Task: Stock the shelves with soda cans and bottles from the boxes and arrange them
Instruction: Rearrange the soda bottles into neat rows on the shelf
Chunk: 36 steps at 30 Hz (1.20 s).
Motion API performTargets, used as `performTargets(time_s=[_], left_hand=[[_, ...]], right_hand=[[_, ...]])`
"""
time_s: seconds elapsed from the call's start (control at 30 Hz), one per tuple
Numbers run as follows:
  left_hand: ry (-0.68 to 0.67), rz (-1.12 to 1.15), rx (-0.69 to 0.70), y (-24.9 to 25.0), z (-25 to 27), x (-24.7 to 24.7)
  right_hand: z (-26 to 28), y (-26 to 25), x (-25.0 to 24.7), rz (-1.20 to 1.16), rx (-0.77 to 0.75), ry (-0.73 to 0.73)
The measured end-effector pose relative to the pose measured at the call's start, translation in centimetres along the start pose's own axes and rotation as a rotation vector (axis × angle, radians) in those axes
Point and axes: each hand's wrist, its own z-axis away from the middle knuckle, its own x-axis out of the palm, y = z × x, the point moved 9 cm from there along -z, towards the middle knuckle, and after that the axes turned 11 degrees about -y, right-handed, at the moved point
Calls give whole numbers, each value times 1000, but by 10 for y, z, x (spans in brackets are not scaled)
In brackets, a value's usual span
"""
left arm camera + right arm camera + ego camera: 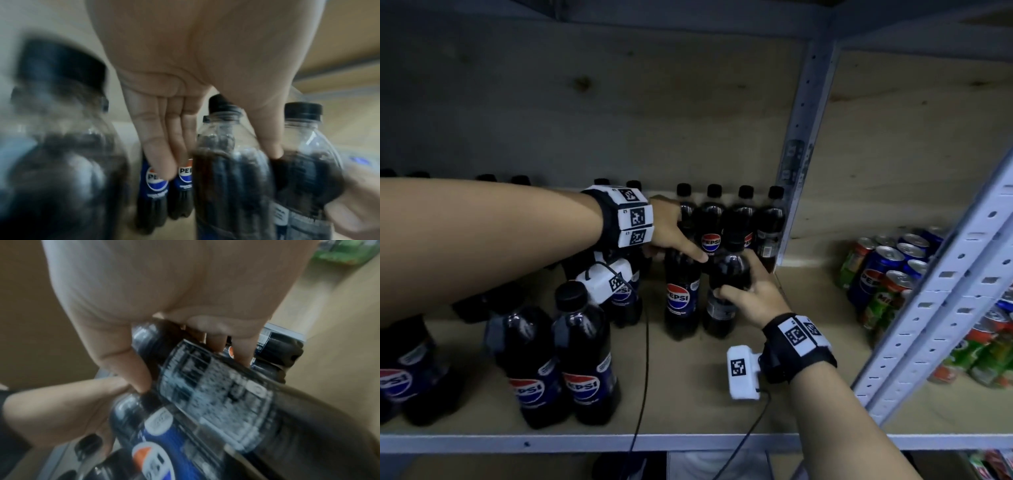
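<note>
Our right hand (751, 298) wraps a Pepsi bottle (726, 291) on the wooden shelf (688, 387), label's small print unreadable; our left hand (671, 236) rests straight fingers on the neighbouring bottle (681, 294), logo "PEPSI" forward. Pepsi cans (876, 274) sit right

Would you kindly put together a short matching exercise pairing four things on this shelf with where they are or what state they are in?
Things:
1. right hand
2. left hand
3. soda cans
4. back row of bottles

States:
A. stacked in the neighbouring bay, beyond the metal upright
B. grips a bottle whose label faces away
C. fingers straight, against a bottle with its logo facing out
D. upright against the rear wall

Pairs: 1-B, 2-C, 3-A, 4-D
</note>
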Motion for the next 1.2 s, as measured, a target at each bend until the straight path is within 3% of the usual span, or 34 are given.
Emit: performTargets(time_s=[0.1, 0.23, 0.37, 0.53, 0.63, 0.7, 0.83, 1.0, 1.2], left_hand=[[-29, -58, 42, 3, 5, -4], [-190, -134, 142, 11, 10, 6], [-133, -221, 213, 21, 9, 6], [-37, -237, 177, 28, 9, 0], [-9, -254, 136, 33, 4, -2], [-17, -265, 99, 32, 0, -3], [-71, -238, 67, 26, -4, -5], [-95, -209, 66, 19, -6, -2], [-81, -186, 84, 17, -4, -2]], right_hand=[[-1, 7, -3, 72, 37, -7], [3, 12, -10, 121, 57, 24], [5, 13, -13, 163, 77, 91], [7, 16, -20, 173, 87, 54], [9, 16, -23, 181, 71, 105], [11, 21, -21, 217, 91, 140], [13, 27, -12, 309, 133, 42], [24, 27, -14, 346, 167, 152], [18, 32, -3, 301, 155, 125]])
